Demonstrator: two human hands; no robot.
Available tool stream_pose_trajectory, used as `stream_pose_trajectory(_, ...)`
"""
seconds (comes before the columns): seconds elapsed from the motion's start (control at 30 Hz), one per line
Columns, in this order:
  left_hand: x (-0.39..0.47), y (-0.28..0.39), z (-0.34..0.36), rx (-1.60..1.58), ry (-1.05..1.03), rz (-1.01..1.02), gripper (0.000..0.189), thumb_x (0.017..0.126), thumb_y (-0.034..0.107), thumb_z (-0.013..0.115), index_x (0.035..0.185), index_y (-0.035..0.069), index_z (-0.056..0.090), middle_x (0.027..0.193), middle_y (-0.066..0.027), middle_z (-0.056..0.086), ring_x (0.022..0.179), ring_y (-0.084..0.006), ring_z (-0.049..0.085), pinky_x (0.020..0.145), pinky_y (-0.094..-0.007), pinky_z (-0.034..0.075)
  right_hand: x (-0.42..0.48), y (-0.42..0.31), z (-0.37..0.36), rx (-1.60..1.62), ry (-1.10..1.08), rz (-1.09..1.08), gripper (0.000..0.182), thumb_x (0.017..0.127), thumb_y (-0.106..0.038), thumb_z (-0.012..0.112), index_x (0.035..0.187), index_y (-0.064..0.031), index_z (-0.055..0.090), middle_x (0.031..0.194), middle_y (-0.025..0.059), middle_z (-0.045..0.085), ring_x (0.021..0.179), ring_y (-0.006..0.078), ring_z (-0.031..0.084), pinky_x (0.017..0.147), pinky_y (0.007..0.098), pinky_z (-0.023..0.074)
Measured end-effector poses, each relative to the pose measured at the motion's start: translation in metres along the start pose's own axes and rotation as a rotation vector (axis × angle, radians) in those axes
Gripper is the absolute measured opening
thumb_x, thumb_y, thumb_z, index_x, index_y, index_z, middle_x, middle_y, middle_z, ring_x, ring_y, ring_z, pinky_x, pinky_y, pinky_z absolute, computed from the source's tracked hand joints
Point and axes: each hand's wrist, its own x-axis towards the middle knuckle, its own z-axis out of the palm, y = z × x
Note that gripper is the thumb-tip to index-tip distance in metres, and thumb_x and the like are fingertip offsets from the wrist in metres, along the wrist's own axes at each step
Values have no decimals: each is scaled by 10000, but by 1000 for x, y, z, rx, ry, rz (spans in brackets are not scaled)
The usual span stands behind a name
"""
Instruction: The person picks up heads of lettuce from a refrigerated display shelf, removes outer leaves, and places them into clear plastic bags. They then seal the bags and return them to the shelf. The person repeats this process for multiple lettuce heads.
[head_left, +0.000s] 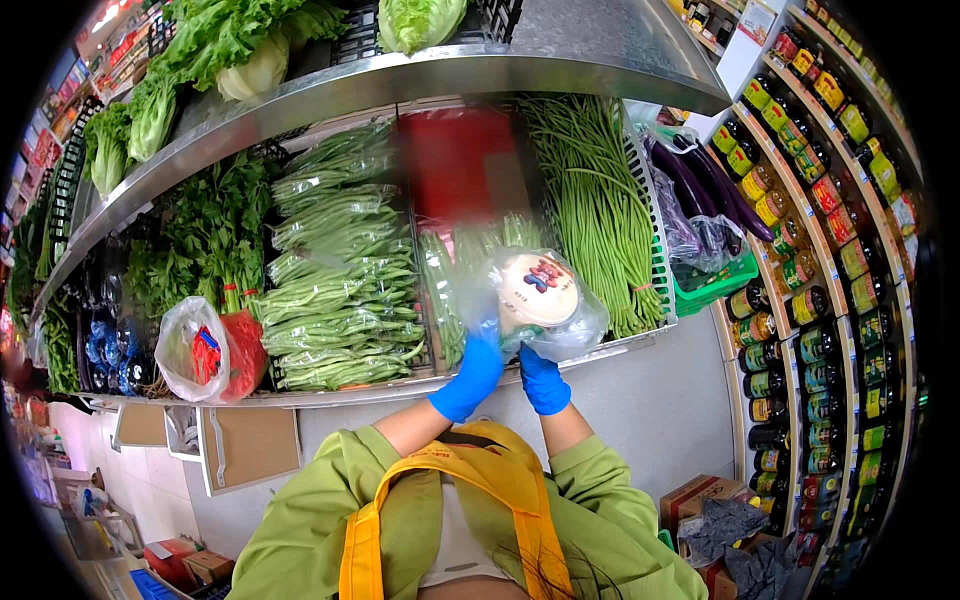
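A round, pale lidded tub (538, 291) with a printed picture and writing on top sits inside a clear plastic bag (585, 330). My left hand (477, 375), in a blue glove, grips the tub's left side through the film; a blurred patch partly hides its fingers. My right hand (544, 381), gloved in blue too, holds the bag's near underside, its fingertips covered by the plastic. Both hands are above the front edge of a vegetable display. Just beyond them lie a few bagged green beans (442, 292) and, further back, a red sheet (457, 165).
Packed green beans (341, 300) fill the bin to the left, long beans (600, 217) the one to the right. An open white bag (192, 352) with red ties sits on the front ledge. A metal shelf edge (450, 71) overhangs the bins. Bottle shelves (795, 300) stand at right.
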Motion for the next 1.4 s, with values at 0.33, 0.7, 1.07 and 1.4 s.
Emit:
stream_pose_trajectory(0.33,-7,-1,-8,61,52,-54,514,826,97,533,1269,-33,308,1215,-160,410,1084,-224,427,913,-323,369,-8,-41,32,66,94,109,315,882,-92,464,1186,-20,426,1095,85,485,986,169,471,845,285,418)
stream_pose_trajectory(0.7,-1,-8,-10,68,209,-2,455,880,186,461,1261,-22,326,1193,-147,438,1062,-215,451,904,-323,380,-3,-53,55,106,236,95,317,895,-141,450,1184,-12,432,1134,102,482,1011,184,466,862,302,407)
stream_pose_trajectory(1.07,21,76,-16,-627,-122,-469,454,922,348,362,1248,33,367,1204,-111,464,1054,-209,488,904,-340,408,34,-142,54,-47,390,-77,331,908,-191,437,1181,-5,437,1172,119,479,1037,200,461,879,318,396)
stream_pose_trajectory(1.4,21,-11,-32,102,-14,-3,338,863,107,470,1174,-17,423,1118,-147,491,1030,-203,466,889,-330,384,21,-126,65,-409,275,-164,325,782,-125,607,1067,-6,506,1047,117,531,963,203,490,827,336,419)
